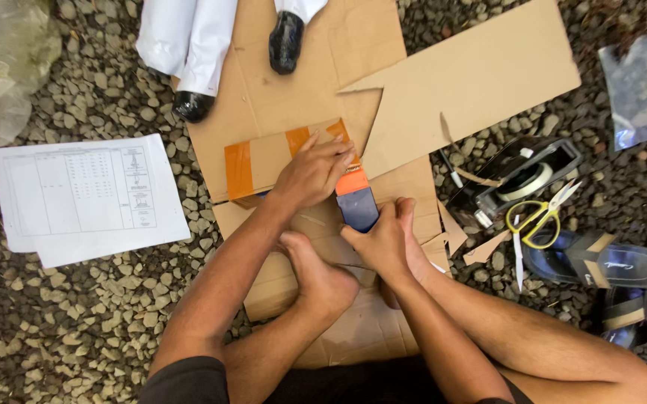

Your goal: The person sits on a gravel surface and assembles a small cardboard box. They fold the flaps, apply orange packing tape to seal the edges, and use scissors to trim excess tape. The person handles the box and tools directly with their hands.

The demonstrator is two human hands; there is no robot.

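A small cardboard box [267, 161] with orange tape strips lies on a flat cardboard sheet [301, 82] spread over gravel. My left hand [314, 173] presses flat on the box's right end, fingers spread over the tape. My right hand [383, 241] grips a dark blue tape dispenser [358, 208], and a strip of orange tape [352, 182] runs from it up to the box edge under my left fingers. My bare foot [317, 278] rests on the cardboard just below both hands.
Printed paper sheets [84, 196] lie left. Right are a black tape dispenser [519, 178], yellow-handled scissors [539, 223], sandals [600, 263] and cardboard scraps. Another person's black shoes [286, 41] and white trousers stand at the top. A big cardboard piece [480, 82] and plastic bags [645, 82] lie nearby.
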